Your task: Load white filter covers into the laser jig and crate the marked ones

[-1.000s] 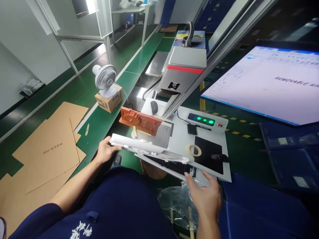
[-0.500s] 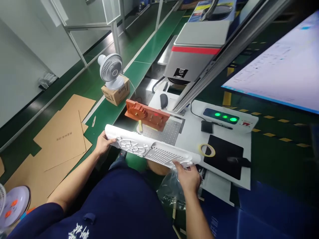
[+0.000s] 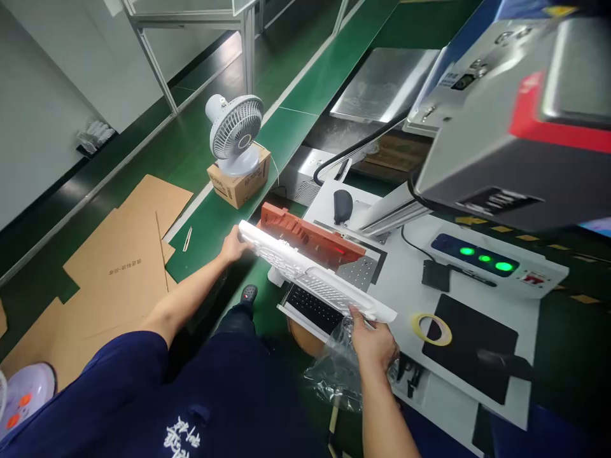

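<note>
Head view, looking down across a white work table (image 3: 477, 388) under a grey marking machine head (image 3: 515, 140). Seen furthest left: flat cardboard sheets (image 3: 119, 267) on the green floor, well apart from the work. Noted next: a small white fan (image 3: 236, 133) standing on a cardboard box (image 3: 238, 184) beside the green conveyor belt (image 3: 305, 83). Then an orange fixture (image 3: 310, 235) upright on the perforated plate (image 3: 360, 270), directly below the machine head, probably to hold a part square to it. Held just in front of the fixture, tilted and spanning both hands: a long white plastic panel (image 3: 310, 280), gripped end to end, likely to keep it level. Left hand (image 3: 233, 245) clenched around the far end; right hand (image 3: 375, 340) clamped on the near end, with a crumpled clear plastic bag (image 3: 334, 375) beneath it. Found to the right: a keyboard (image 3: 312, 308) edge under the panel, a tape roll (image 3: 432, 327) and black mouse pad (image 3: 470, 346), leaving little spare room there.
</note>
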A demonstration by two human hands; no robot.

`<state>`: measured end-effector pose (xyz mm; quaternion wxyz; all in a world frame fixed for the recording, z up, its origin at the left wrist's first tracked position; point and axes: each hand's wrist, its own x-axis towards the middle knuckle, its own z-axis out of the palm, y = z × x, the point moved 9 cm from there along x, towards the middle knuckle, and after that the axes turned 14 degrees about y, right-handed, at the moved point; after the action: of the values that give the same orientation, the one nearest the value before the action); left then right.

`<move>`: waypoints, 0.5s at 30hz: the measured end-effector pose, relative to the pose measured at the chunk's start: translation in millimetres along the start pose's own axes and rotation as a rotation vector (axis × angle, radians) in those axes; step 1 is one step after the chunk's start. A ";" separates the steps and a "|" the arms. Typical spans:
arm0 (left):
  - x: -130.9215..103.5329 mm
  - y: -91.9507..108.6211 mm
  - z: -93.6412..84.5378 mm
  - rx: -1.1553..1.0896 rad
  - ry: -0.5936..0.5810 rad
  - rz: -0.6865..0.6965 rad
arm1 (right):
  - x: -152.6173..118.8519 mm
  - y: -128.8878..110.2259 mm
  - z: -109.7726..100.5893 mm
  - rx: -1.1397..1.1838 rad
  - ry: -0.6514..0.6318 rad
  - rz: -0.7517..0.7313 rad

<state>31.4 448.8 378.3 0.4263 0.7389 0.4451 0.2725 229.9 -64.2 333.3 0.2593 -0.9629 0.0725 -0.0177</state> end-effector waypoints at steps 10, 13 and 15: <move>52.7 -38.1 48.7 -0.099 -0.029 -0.099 | 28.8 -18.1 33.5 -0.140 -0.023 0.141; 59.8 -37.3 51.8 -0.109 -0.026 -0.109 | 35.5 -18.1 40.3 -0.148 -0.032 0.156; 63.9 -31.2 53.0 -0.107 -0.032 -0.099 | 38.6 -20.4 46.8 -0.124 -0.057 0.147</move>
<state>88.6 492.6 326.6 0.4852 0.6964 0.4588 0.2628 274.1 -29.3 302.9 0.2016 -0.9693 0.1366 0.0333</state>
